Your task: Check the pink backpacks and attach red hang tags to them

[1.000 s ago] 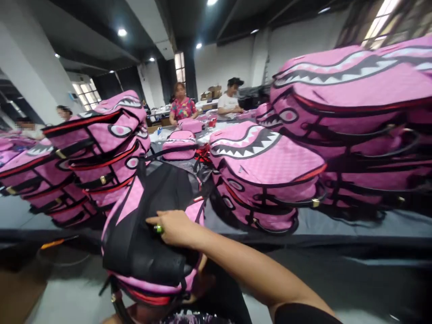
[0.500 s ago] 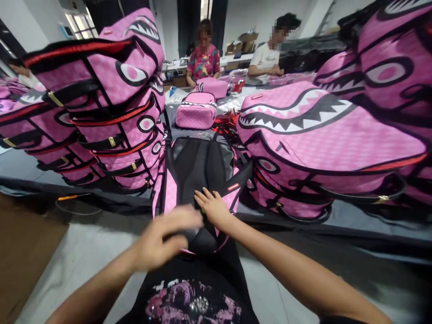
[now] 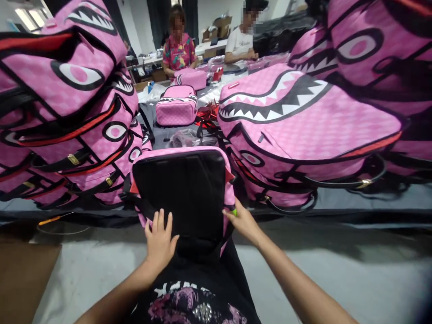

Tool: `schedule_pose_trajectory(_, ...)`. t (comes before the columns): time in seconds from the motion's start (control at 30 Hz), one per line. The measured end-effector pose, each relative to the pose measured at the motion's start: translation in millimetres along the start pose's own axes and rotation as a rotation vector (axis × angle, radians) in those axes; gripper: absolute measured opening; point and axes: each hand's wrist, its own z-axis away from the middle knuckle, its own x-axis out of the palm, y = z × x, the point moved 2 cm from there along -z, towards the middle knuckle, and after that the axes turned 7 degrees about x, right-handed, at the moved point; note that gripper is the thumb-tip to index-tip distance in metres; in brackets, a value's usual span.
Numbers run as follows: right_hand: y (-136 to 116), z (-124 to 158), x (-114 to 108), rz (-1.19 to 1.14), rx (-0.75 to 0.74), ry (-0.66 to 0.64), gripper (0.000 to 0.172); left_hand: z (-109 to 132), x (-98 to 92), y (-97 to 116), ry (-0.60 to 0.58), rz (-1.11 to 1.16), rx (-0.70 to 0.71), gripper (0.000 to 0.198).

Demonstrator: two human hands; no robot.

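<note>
A pink backpack [image 3: 230, 191] is in front of me at the table edge, a broad black panel [image 3: 189, 193] facing me. Small red-orange pointed pieces stick out at its sides. My left hand [image 3: 160, 243] rests on the panel's lower left part, fingers spread. At the backpack's right edge, my right hand [image 3: 241, 218] is closed, its fingertips over the rim. A small bright green object [image 3: 233, 211] shows by those fingers; I cannot make out what it is. The backpack's far side is hidden.
Piled pink shark-face backpacks [image 3: 81, 121] rise at left, more [image 3: 303, 121] at right. Behind are a smaller pink bag [image 3: 176, 108], red straps [image 3: 207, 114] and clear plastic [image 3: 185, 137]. Two people work beyond. An orange-handled tool [image 3: 50, 220] hangs at the table's front left edge.
The backpack has been turned from its padded strap side to the black panel. My left hand has come down onto it. My right hand has moved from its middle to its right edge.
</note>
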Motion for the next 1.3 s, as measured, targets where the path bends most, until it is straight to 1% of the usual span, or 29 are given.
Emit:
schedule_pose_trajectory(0.03, -3, -1, 3, -0.133, -0.034, 0.013, 0.053, -6, -9.3, 0, 0.042, 0.034, 0.027, 0.046)
schedule_pose_trajectory(0.07, -9, 0, 2, -0.209, -0.057, 0.046, 0.047, -19, -20.6, 0, 0.097, 0.074, 0.087, 0.038)
schedule_pose_trajectory(0.1, -17, 2, -2, -0.225, -0.069, 0.077, 0.043, -38, -33.0, 0, 0.166, 0.12, 0.19, 0.032)
schedule_pose_trajectory(0.17, -39, 8, -19, -0.123, -0.088, 0.112, 0.038, -90, -56.9, 5, 0.306, 0.153, 0.453, 0.032)
schedule_pose_trajectory(0.2, -49, 10, -31, -0.041, -0.11, 0.123, 0.037, -119, -66.1, 9, 0.354, 0.148, 0.579, 0.034)
schedule_pose_trajectory(0.23, -57, 12, -43, 0.043, -0.138, 0.14, 0.037, -148, -72.2, 14, 0.375, 0.133, 0.662, 0.035)
schedule_pose_trajectory(0.27, -62, 12, -54, 0.12, -0.166, 0.159, 0.037, -175, -75.2, 20, 0.382, 0.117, 0.731, 0.035)
schedule_pose_trajectory(0.3, -63, 12, -61, 0.186, -0.184, 0.182, 0.038, -199, -74.9, 27, 0.356, 0.114, 0.779, 0.037)
schedule_pose_trajectory(0.33, -61, 10, -66, 0.237, -0.19, 0.195, 0.041, -218, -71.4, 34, 0.303, 0.104, 0.812, 0.043)
schedule_pose_trajectory(0.4, -50, 5, -62, 0.288, -0.175, 0.172, 0.044, -241, -58.2, 47, 0.184, 0.08, 0.872, 0.05)
schedule_pose_trajectory(0.47, -34, 0, -47, 0.283, -0.148, 0.107, 0.043, -250, -42.2, 52, 0.094, 0.064, 0.949, 0.05)
schedule_pose_trajectory(0.5, -27, -2, -38, 0.272, -0.13, 0.08, 0.041, -253, -35.5, 50, 0.072, 0.071, 0.986, 0.05)
schedule_pose_trajectory(0.57, -21, -4, -23, 0.261, -0.096, 0.05, 0.039, -262, -27.1, 32, 0.061, 0.097, 1.014, 0.053)
schedule_pose_trajectory(0.63, -24, -6, -15, 0.266, -0.082, 0.025, 0.04, -274, -25.9, 5, 0.082, 0.119, 0.96, 0.055)
schedule_pose_trajectory(0.7, -34, -11, -18, 0.28, -0.076, -0.022, 0.041, -285, -28.9, -20, 0.096, 0.109, 0.867, 0.051)
schedule_pose_trajectory(0.73, -40, -13, -22, 0.286, -0.064, -0.049, 0.041, -288, -30.7, -28, 0.094, 0.094, 0.833, 0.045)
schedule_pose_trajectory(0.77, -46, -14, -28, 0.284, -0.043, -0.07, 0.041, -287, -32.2, -31, 0.083, 0.078, 0.822, 0.039)
schedule_pose_trajectory(0.8, -52, -15, -35, 0.268, -0.017, -0.082, 0.043, -284, -33.1, -29, 0.063, 0.066, 0.835, 0.034)
schedule_pose_trajectory(0.87, -65, -11, -51, 0.197, 0.025, -0.077, 0.048, -272, -33.1, -18, 0.008, 0.078, 0.902, 0.03)
schedule_pose_trajectory(0.93, -76, -2, -64, 0.107, 0.041, -0.069, 0.052, -260, -31.3, -3, -0.046, 0.132, 0.932, 0.038)
schedule_pose_trajectory(1.0, -85, 8, -73, 0.052, 0.049, -0.091, 0.056, -253, -28.3, 8, -0.087, 0.173, 0.893, 0.046)
schedule_pose_trajectory(1.03, -87, 11, -75, 0.03, 0.051, -0.1, 0.061, -252, -26.4, 11, -0.099, 0.181, 0.866, 0.048)
schedule_pose_trajectory(1.1, -87, 16, -76, -0.058, 0.042, -0.119, 0.074, -250, -22.3, 12, -0.108, 0.192, 0.83, 0.047)
schedule_pose_trajectory(1.17, -80, 16, -76, -0.221, 0.031, -0.145, 0.085, -249, -17.6, 10, -0.1, 0.228, 0.82, 0.044)
schedule_pose_trajectory(1.23, -71, 14, -76, -0.361, 0.057, -0.173, 0.09, -247, -12.6, 6, -0.078, 0.297, 0.835, 0.039)
schedule_pose_trajectory(1.3, -64, 12, -78, -0.41, 0.091, -0.183, 0.091, -242, -8.4, 2, -0.046, 0.359, 0.864, 0.033)
